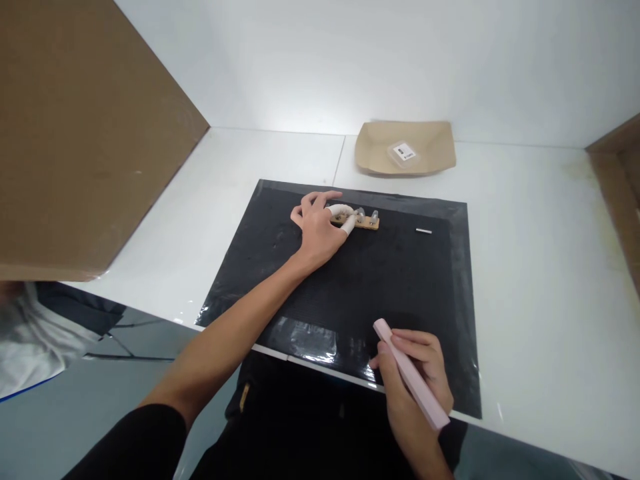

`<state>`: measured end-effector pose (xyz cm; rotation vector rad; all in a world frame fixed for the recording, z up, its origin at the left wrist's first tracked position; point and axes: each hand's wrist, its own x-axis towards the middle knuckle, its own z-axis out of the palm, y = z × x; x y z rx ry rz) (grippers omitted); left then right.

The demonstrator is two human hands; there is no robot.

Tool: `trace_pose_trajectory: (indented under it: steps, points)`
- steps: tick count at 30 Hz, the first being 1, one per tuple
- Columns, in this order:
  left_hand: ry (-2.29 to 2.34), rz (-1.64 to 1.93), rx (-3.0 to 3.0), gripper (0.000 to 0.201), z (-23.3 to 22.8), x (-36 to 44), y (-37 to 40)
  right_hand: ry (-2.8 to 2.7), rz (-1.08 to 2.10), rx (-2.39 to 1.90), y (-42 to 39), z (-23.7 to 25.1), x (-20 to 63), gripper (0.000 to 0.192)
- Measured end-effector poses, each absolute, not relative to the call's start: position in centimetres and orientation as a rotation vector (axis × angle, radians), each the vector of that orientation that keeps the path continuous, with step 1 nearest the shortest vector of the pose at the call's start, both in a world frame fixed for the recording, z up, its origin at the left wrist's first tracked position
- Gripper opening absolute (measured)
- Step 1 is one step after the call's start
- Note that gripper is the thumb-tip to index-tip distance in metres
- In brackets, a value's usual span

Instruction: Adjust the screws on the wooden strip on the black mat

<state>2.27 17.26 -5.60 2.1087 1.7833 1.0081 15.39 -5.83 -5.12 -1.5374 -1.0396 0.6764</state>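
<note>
My left hand (323,227), with white covers on its thumb and forefinger, reaches to the far part of the black mat (320,293). Those two fingertips meet in a pinch over a narrow wooden strip (369,224); what is between them is too small to make out. Small clear, greyish pieces (375,217) stand on the strip, one right by the fingertips. My fingers hide the strip's left part. Near the mat's front edge, my right hand (417,373) is closed around a pale pink pen-shaped stick (413,377), held slanted, its upper end pointing away from me.
A short thin silvery rod (423,231) lies on the mat, right of the strip. Behind the mat, a cardboard tray (367,157) holds a small clear case with a label (404,153). Brown panels flank the white table (525,280). Part of another person's light clothing (35,340) shows at lower left.
</note>
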Motion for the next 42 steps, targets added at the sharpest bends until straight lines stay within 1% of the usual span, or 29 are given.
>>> trace_pose_trajectory:
  steps: [3, 15, 25, 35, 42]
  points:
    - [1.798, 1.028, 2.136, 0.001, -5.7, 2.3, 17.1, -1.051, 0.672, -1.527, -5.8, -5.0, 15.4, 0.007]
    - [1.863, 1.072, 2.236, 0.006, -5.8, 2.1, 16.6, -1.116, 0.682, -1.488, -6.0, -5.9, 15.8, 0.009]
    - [1.891, 1.020, 2.283, 0.011, -5.9, 2.0, 16.8, -1.117, 0.711, -1.475, -6.1, -6.9, 15.8, 0.011]
    - [1.883, 1.046, 2.276, 0.011, -5.9, 2.0, 17.3, -1.110, 0.721, -1.448, -6.4, -7.2, 15.8, 0.013]
    - [1.937, 1.075, 2.272, 0.018, -6.0, 2.2, 17.5, -1.081, 0.758, -1.433, -6.3, -7.2, 15.8, 0.011]
